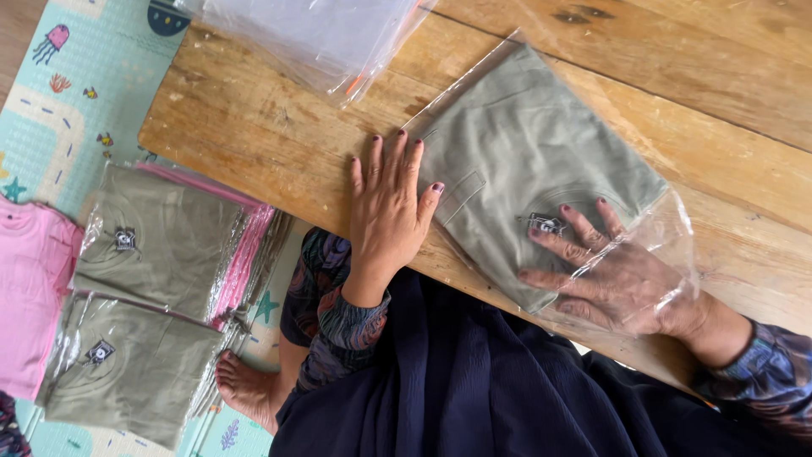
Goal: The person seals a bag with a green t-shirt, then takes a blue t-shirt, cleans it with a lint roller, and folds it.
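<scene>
A folded olive-green garment (516, 161) lies inside a clear plastic bag (668, 228) on a low wooden table (254, 135). My right hand (609, 271) is inside the bag's open end, fingers spread flat on the garment near its small neck label (548, 224). My left hand (387, 211) rests flat on the wood, fingers apart, its thumb touching the bag's left edge. It holds nothing.
A pile of empty clear bags (313, 38) lies at the table's far edge. On a patterned play mat (59, 110) at left are stacked bagged olive garments (156, 241), (127, 368) over bagged pink ones (247, 245), and a loose pink garment (30, 296). My bare foot (247, 389) is below.
</scene>
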